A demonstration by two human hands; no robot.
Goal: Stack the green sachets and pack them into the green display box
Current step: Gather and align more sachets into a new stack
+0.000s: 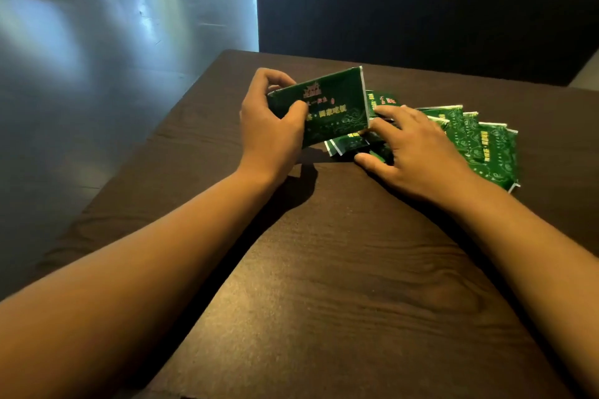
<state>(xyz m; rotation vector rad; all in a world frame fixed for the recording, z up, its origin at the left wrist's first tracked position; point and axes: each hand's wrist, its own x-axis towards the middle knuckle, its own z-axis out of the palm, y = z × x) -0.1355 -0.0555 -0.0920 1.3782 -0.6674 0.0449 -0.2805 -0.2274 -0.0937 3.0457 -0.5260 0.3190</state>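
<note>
My left hand (269, 129) grips the left end of the green display box (337, 107), thumb on its front face and fingers curled over the top. The box is lifted and tilted, and its white-edged right end faces the sachets. Several green sachets (489, 152) lie fanned out on the dark wooden table (324, 269), to the right of the box. My right hand (418, 152) lies flat on the near part of this pile with spread fingers, its index fingertip close to the box's lower right corner. A few more sachets (348, 142) stick out under the box.
The table's left edge runs diagonally, with shiny grey floor (97, 58) beyond it. A dark upholstered seat back (421, 10) stands behind the table's far edge. Bare tabletop stretches between my forearms toward me.
</note>
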